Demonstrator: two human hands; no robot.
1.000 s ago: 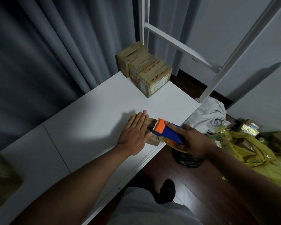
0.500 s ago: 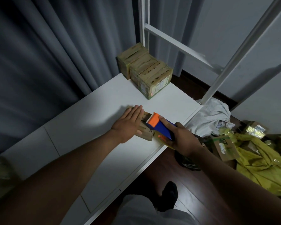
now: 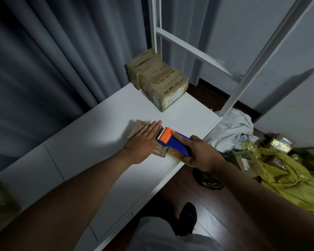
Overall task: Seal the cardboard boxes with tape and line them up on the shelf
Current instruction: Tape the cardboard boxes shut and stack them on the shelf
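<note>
Since the frame a second earlier, both hands had crept a little farther in from the near edge of the shelf (image 3: 105, 127), and the dispenser's orange head had ridden up onto the box beside the left fingertips. Largest in view was the white shelf itself, backed by grey curtains, its frame posts rising at the far right corner. At that far corner stood three sealed boxes (image 3: 158, 78) in a tight row, touching one another. Near the right edge lay the flat cardboard box (image 3: 137, 127) then being worked on. The left hand (image 3: 143, 142) pressed down on its top with fingers straight and together. The right hand (image 3: 201, 153) had its fingers wrapped round the blue handle of the tape dispenser (image 3: 172, 142), forefinger laid along its back, the toothed edge against the box top. On the floor to the right sat a white cloth, yellow bags and loose cartons. By my judgement the step in hand was laying tape along the seam; next would come drawing the dispenser across, tearing the strip on the teeth, and setting the box against the row.
</note>
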